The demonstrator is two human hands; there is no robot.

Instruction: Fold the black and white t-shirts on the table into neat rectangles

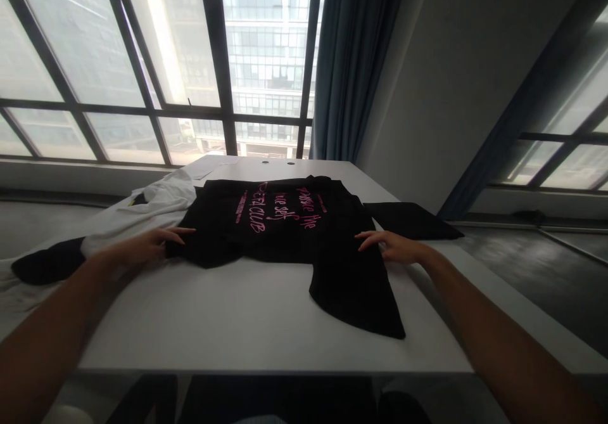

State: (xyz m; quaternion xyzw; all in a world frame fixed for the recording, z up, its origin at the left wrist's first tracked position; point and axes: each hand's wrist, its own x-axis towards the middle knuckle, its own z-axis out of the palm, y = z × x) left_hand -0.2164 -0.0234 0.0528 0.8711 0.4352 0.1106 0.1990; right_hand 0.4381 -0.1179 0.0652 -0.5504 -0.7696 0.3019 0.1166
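A black T-shirt (pixel 285 246) with pink lettering lies spread sideways across the white table (pixel 228 322). One sleeve hangs toward me on the right, its cuff flat on the tabletop. My left hand (pixel 154 245) rests at the shirt's left edge, fingers stretched out over the cloth. On the right side, my right hand (pixel 392 246) touches the shirt near the base of that sleeve, with its fingers apart on the fabric. The thumbs and undersides of both hands are hard to make out.
White garments (pixel 142 212) with a black part (pixel 50 260) are heaped at the table's left side. A folded black cloth (pixel 411 220) lies at the right edge. Behind the table are windows (pixel 266 50), a blue curtain (pixel 351 63) and a pale column (pixel 441 94).
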